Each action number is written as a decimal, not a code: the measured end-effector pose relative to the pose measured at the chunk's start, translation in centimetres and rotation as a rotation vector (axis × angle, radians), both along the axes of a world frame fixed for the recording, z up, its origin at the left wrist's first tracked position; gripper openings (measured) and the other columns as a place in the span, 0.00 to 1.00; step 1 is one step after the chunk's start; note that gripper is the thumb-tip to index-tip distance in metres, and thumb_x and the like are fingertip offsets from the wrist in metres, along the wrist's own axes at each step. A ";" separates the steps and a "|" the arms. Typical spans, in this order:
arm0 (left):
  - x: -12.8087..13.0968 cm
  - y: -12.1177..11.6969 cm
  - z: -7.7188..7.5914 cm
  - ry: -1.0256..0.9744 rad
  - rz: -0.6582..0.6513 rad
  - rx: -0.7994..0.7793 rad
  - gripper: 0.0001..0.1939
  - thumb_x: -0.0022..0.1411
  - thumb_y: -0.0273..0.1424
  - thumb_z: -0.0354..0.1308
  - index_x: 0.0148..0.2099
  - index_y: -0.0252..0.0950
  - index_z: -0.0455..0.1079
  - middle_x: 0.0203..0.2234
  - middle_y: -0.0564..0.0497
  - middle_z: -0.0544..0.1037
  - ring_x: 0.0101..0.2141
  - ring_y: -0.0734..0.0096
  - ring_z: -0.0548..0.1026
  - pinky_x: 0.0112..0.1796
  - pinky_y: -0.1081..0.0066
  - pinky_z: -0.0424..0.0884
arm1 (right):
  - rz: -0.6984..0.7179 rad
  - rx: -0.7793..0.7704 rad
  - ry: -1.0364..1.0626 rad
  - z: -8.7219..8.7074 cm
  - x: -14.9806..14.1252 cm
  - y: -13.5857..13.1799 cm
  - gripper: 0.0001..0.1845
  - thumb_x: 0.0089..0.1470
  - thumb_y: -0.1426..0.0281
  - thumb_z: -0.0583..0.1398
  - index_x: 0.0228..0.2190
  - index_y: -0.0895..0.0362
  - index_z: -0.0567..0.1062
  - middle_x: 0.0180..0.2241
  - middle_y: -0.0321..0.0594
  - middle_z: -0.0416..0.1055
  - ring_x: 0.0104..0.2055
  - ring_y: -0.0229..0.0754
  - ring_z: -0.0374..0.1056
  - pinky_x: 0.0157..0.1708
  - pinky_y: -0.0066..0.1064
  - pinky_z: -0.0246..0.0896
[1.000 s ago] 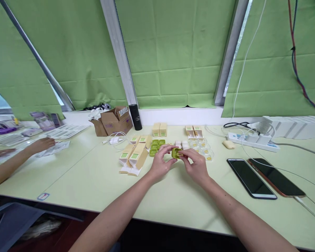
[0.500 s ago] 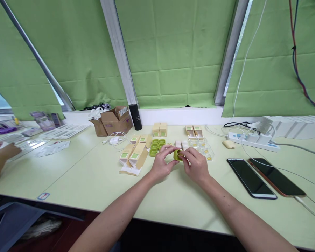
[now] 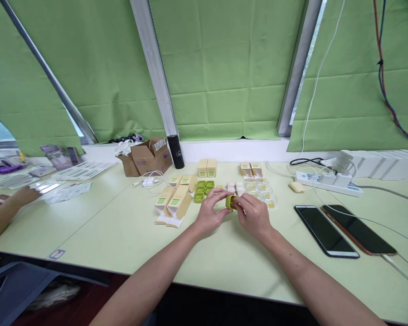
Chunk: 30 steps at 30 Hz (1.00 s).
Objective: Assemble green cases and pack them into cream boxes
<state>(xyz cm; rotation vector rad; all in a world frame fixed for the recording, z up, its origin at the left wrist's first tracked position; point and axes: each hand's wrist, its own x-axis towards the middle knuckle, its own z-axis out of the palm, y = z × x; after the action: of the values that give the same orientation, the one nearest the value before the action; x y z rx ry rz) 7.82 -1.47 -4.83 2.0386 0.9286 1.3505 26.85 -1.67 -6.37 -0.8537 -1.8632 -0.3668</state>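
Observation:
A small green square case is pinched between both my hands just above the pale green table. My left hand grips its left side with curled fingers. My right hand closes on its right side. Just behind them lie several more green cases, tan cartons with green labels, small white blocks and clear packets with yellow pieces.
Two phones lie at the right, one cabled. A power strip with chargers sits behind them. An open cardboard box and black cylinder stand near the window sill. Another person's hand works at far left among flat packets.
My hands stay on the green case, turning it slightly. The other person's hand at the left has drawn back from the packets toward the table's left edge.

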 end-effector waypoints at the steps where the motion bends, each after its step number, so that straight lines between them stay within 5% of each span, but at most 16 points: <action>1: 0.0 0.0 0.0 0.004 0.001 0.003 0.26 0.58 0.22 0.71 0.57 0.46 0.79 0.54 0.44 0.75 0.56 0.55 0.74 0.61 0.52 0.70 | 0.006 0.007 0.002 -0.1 0.0 0.1 0.09 0.66 0.76 0.58 0.37 0.56 0.79 0.29 0.38 0.73 0.30 0.39 0.66 0.28 0.29 0.55; 22: -0.2 0.1 -0.2 0.021 -0.006 0.016 0.25 0.59 0.22 0.71 0.57 0.45 0.79 0.53 0.44 0.75 0.57 0.54 0.74 0.62 0.51 0.69 | 0.084 0.038 -0.041 0.3 0.5 0.2 0.09 0.65 0.77 0.59 0.38 0.56 0.78 0.26 0.37 0.72 0.29 0.40 0.65 0.28 0.31 0.53; 30: -0.5 0.6 -0.4 0.039 0.119 0.106 0.25 0.60 0.25 0.71 0.58 0.46 0.78 0.50 0.44 0.75 0.57 0.54 0.71 0.60 0.51 0.71 | 0.099 -0.071 0.002 0.2 0.4 -0.2 0.21 0.59 0.81 0.56 0.52 0.54 0.73 0.42 0.44 0.76 0.39 0.45 0.74 0.28 0.32 0.66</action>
<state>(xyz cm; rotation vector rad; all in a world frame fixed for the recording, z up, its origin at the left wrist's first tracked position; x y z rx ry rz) 7.33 -0.84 -5.22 2.1245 1.0304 1.4553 27.26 -1.85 -6.14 -0.8047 -1.9177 -0.2394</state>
